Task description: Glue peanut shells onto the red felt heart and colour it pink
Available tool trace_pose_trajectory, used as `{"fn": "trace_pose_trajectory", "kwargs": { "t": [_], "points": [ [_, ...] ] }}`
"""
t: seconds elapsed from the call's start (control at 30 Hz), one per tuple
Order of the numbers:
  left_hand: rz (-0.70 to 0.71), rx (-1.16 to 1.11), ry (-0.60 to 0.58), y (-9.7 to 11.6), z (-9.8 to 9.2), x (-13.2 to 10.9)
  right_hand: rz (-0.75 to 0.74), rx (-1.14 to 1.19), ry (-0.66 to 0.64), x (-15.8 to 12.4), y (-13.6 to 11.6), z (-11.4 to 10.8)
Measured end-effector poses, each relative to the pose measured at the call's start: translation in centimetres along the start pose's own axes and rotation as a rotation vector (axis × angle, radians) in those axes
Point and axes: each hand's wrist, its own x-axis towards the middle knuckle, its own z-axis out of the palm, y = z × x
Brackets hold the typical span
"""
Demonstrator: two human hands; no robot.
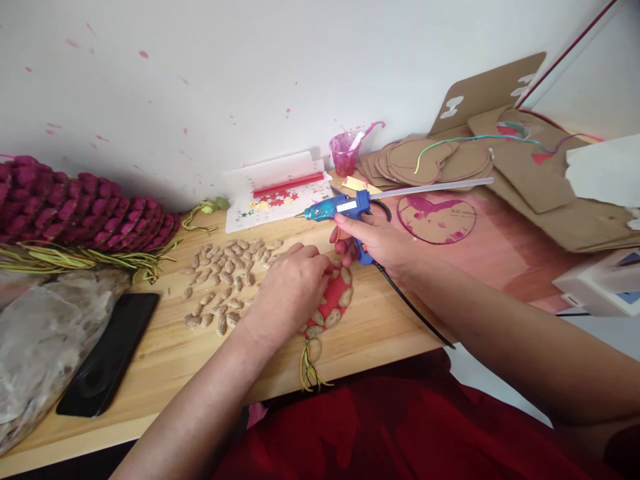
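My right hand (375,240) is wrapped round the handle of a blue hot glue gun (333,208), whose nozzle points left above the table. A long translucent glue stick (435,188) sticks out of its back. Below it, my left hand (295,287) is over a red disc (334,293) with its fingers curled; whatever they pinch is hidden. Peanuts (333,318) in their shells sit round the visible part of the disc's rim, and the hand covers the rest. Yellow-green strings (309,370) hang from its near edge. Left of that hand, many loose peanuts (227,267) are spread over the wood.
A black phone (110,353) and a plastic bag (50,333) lie at left, before a row of magenta peanut-covered discs (75,213). Behind are paper with small stars (280,199) and a stained cup (345,155). Cardboard pieces (420,160) pile up at right. A black cord (415,307) trails from the gun.
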Motion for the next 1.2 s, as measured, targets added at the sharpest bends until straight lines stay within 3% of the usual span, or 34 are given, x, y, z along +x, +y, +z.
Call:
{"fn": "trace_pose_trajectory", "kwargs": {
  "t": [0.23,0.47,0.93,1.2],
  "points": [
    [-0.001,-0.051,0.016,-0.5,0.2,-0.1,-0.006,0.005,0.008,-0.1,-0.1,0.0],
    [-0.096,-0.136,0.147,-2.4,-1.7,-1.1,-0.001,0.005,-0.010,0.0,0.0,-0.1],
    [-0.103,-0.174,0.119,-2.1,-1.5,-1.2,0.016,0.002,0.015,0.0,-0.2,0.1],
    [-0.048,-0.186,0.012,-1.6,-0.2,-0.6,0.024,-0.026,0.020,0.2,0.0,-0.1]
  ]
}}
